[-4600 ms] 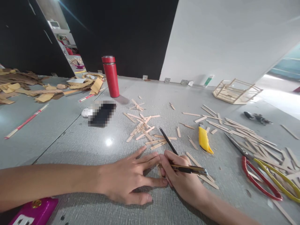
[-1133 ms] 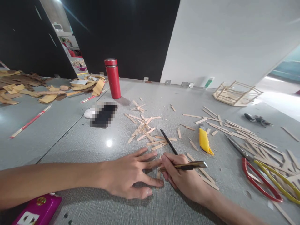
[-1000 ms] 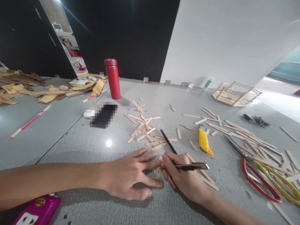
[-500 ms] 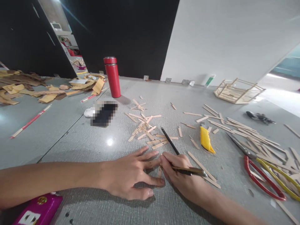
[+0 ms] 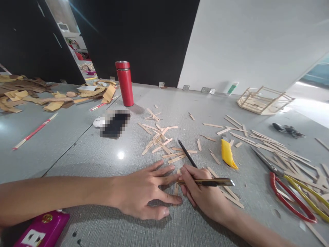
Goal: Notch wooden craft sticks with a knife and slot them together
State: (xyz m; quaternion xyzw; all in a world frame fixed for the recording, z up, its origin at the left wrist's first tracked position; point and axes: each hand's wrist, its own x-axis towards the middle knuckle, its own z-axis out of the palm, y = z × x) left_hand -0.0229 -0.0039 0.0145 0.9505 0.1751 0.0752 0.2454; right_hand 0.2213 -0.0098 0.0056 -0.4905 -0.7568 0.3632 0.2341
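My left hand (image 5: 144, 190) lies flat on the grey tabletop with its fingers spread. Its fingertips press on a short wooden craft stick (image 5: 176, 189), partly covered by the fingers. Just right of it, my right hand (image 5: 203, 188) is closed around a slim gold-and-black craft knife (image 5: 217, 182), held nearly level with its front end at the stick. My fingers hide part of that front end. Beyond the right hand lies a black pen-like rod (image 5: 186, 153). A loose pile of craft sticks (image 5: 160, 139), some joined into crosses, sits ahead of both hands.
On the right are a yellow utility knife (image 5: 227, 154), red-and-yellow-handled snips (image 5: 279, 195), many sticks (image 5: 288, 154) and a wooden stick frame (image 5: 264, 101). A red flask (image 5: 124, 84), phone (image 5: 115, 124), cardboard scraps (image 5: 25, 92) and purple case (image 5: 42, 230) are left.
The craft knife has swung more level, its back end now pointing right. My right hand has shifted slightly right, while my left hand stays spread on the stick.
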